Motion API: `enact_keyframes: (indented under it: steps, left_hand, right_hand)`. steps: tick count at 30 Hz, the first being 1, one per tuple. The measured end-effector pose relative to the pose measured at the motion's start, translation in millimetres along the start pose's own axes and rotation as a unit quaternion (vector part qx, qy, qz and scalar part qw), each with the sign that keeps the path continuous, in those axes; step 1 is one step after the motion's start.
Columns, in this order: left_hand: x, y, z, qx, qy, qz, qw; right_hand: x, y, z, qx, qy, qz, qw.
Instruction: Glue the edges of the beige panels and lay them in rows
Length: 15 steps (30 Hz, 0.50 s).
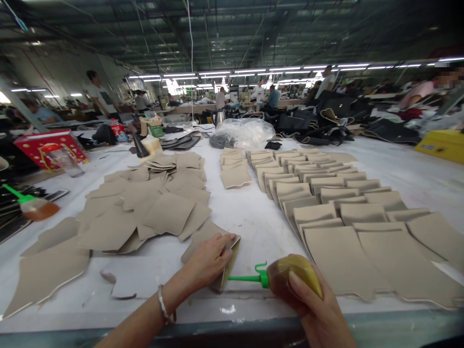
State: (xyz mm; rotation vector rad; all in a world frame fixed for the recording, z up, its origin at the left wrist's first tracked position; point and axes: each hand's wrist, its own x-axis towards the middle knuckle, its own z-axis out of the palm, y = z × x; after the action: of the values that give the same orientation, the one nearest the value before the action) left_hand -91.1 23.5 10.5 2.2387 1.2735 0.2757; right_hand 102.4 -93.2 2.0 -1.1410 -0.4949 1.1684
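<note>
My right hand (319, 304) is wrapped round a squeeze bottle (290, 278) of amber liquid with a green nozzle. The nozzle lies nearly level, its tip close to the edge of a beige leather piece (203, 237). On that piece rests my left hand (210, 261), fingers partly curled and pressing near its right corner. A yellowish strip runs along the edge beside the fingers. Left of this hand, loose beige pieces (141, 193) lie in a heap. Rows of overlapping beige pieces (340, 212) with turned-up ends spread over the right side.
On the left lie another green-tipped bottle (38, 208), a clear jar (65, 162) and a red box (32, 150). A plastic bag (250, 131) and black bags (300, 121) sit at the back of the white table (253, 217). A yellow box (442, 145) stands far right. Several people work beyond.
</note>
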Motion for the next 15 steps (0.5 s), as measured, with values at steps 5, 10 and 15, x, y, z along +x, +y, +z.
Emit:
enact_keyframes:
  steps: [5,10,15]
  left_hand:
    - [-4,1,-2.6,-0.016,0.02,-0.007,1.0]
    - [-26,-9,-13.9,0.063,0.148,-0.121,0.979]
    - [-40,-35,-19.6,0.096,0.156,-0.223,0.957]
  right_hand:
    - [15,-17,-5,0.177,0.01,0.095,0.98]
    - [31,-39,-5,0.304,0.044,0.112,0.945]
    - [36,-64,7,0.353,0.083,0.126,0.923]
